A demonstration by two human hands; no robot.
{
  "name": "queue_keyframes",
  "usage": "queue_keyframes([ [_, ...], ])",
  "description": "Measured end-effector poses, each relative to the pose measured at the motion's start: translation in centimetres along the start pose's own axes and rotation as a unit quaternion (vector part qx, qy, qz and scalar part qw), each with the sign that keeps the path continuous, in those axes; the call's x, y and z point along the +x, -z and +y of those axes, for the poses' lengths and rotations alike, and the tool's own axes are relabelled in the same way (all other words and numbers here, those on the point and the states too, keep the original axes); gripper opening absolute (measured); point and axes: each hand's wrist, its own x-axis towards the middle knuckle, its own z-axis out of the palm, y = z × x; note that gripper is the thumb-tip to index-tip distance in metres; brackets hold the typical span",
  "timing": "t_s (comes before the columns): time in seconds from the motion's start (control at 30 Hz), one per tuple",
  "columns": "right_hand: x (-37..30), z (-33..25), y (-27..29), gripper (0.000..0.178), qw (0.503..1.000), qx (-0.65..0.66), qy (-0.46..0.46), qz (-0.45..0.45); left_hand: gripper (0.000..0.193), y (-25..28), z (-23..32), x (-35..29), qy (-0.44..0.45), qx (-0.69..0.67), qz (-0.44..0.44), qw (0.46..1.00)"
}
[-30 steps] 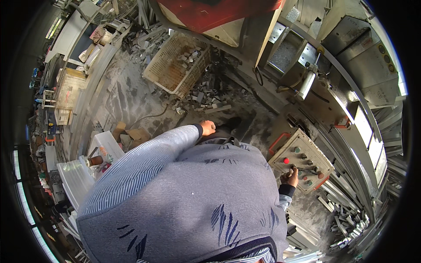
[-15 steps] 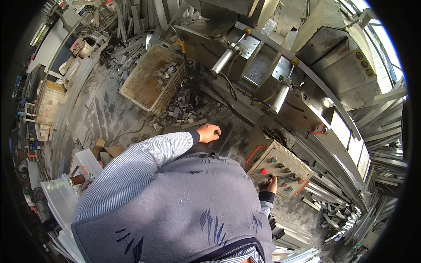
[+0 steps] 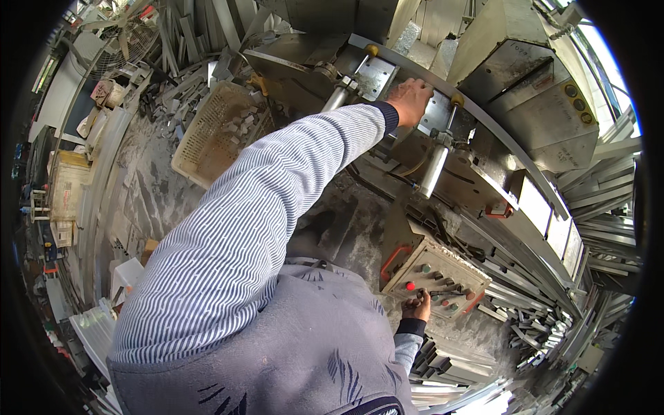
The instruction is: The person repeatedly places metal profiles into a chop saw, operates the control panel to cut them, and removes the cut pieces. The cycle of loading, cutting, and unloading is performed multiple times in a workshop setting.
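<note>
My left hand (image 3: 409,100) reaches far forward onto the metal cutting machine. It lies between the two clamp cylinders, the left one (image 3: 337,98) and the right one (image 3: 434,169). Its fingers bend down against a long pale metal bar (image 3: 477,114), and the fingertips are hidden. My right hand (image 3: 416,306) is at the near edge of the control box (image 3: 443,266), fingers curled in beside the knobs. What they hold, if anything, is too small to make out. A red button (image 3: 410,286) sits just above this hand.
A plastic crate (image 3: 200,149) with metal offcuts stands on the floor at the left. A large angular machine housing (image 3: 529,90) rises at the far right. Long metal profiles (image 3: 609,221) are stacked at the right, and a fan (image 3: 124,41) stands at the back left.
My left hand has moved forward and right, from above the floor to the machine between the clamps. My right hand stays at the control box, having slid slightly back along its edge.
</note>
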Motion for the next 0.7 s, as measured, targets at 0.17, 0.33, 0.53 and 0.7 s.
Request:
queue_keyframes([
  [0.17,-0.6,0.1,-0.6,0.015,0.999,0.031,0.009,0.016,0.042,-1.7,-4.1,6.7,-0.085,0.142,-0.005,0.986],
  [0.33,-1.0,-0.2,-1.5,0.013,0.997,0.027,-0.004,0.066,0.037,-5.2,-5.4,11.3,-0.059,0.169,-0.090,0.980],
  [0.53,1.2,0.2,0.3,0.012,0.993,0.032,-0.004,0.116,0.020,-6.4,-6.4,13.6,-0.055,0.159,-0.136,0.976],
  [0.7,1.1,0.3,0.3,0.008,0.994,0.013,0.017,0.107,0.016,-6.6,-7.2,13.0,-0.079,0.125,-0.072,0.986],
])
